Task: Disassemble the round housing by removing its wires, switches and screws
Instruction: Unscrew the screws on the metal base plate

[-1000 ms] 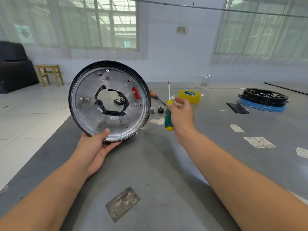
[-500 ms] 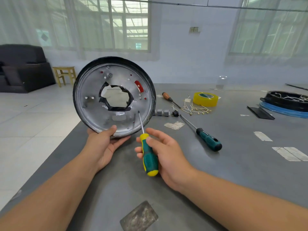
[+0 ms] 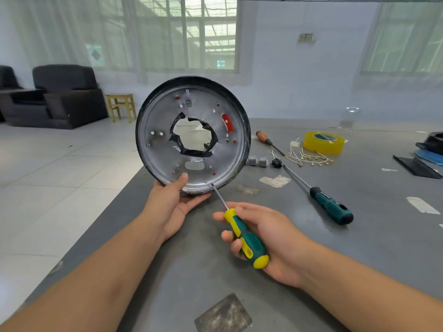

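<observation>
Left hand (image 3: 171, 207) props the black-rimmed, round metal housing (image 3: 191, 133) upright at the grey table (image 3: 311, 271) edge, thumb on its lower rim; right hand (image 3: 271, 238) grips the yellow-green screwdriver (image 3: 242, 233), tip at a rim screw. I judge it light, stiff, sharp-edged centrally.

Both hands (image 3: 172, 207) (image 3: 271, 238) forward, fingers curled.

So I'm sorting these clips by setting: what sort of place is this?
Probably a plain workroom, not a fitted workshop: a large grey table strewn with a spare screwdriver and tape roll, a tiled floor, and black armchairs by curtained windows.
</observation>
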### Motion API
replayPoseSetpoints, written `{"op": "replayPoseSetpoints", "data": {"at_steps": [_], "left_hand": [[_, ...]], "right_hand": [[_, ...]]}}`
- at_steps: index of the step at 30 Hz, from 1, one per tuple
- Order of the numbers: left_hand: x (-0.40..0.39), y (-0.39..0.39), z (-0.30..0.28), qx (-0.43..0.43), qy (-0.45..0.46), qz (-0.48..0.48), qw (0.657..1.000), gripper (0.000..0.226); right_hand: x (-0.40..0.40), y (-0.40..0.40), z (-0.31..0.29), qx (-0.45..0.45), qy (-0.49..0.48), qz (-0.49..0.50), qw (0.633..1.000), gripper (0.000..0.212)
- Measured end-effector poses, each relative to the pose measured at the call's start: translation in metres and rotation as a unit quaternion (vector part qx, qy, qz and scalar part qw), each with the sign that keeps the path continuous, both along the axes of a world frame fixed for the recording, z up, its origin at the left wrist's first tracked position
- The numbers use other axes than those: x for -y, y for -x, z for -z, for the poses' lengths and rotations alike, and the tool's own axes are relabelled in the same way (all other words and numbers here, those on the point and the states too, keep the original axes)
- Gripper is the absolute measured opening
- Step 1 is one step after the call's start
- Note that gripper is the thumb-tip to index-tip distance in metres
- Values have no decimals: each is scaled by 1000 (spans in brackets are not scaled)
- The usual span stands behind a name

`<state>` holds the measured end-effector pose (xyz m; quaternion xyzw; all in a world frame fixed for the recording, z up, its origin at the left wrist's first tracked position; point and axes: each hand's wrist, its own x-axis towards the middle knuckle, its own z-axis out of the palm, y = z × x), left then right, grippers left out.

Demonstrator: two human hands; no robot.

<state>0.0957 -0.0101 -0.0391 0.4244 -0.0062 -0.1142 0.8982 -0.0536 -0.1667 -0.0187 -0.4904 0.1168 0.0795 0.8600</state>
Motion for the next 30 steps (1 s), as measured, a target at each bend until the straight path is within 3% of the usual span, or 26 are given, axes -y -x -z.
{"op": "replayPoseSetpoints", "data": {"at_steps": [5, 30], "left_hand": [[-2, -2, 1, -9, 11, -8, 1000, 37], [0, 4, 0, 11, -3, 0, 1000, 37]], "right_hand": [[1, 1, -1, 4, 8, -33, 999, 34], [0, 2, -2, 20, 31, -24, 999, 30]]}}
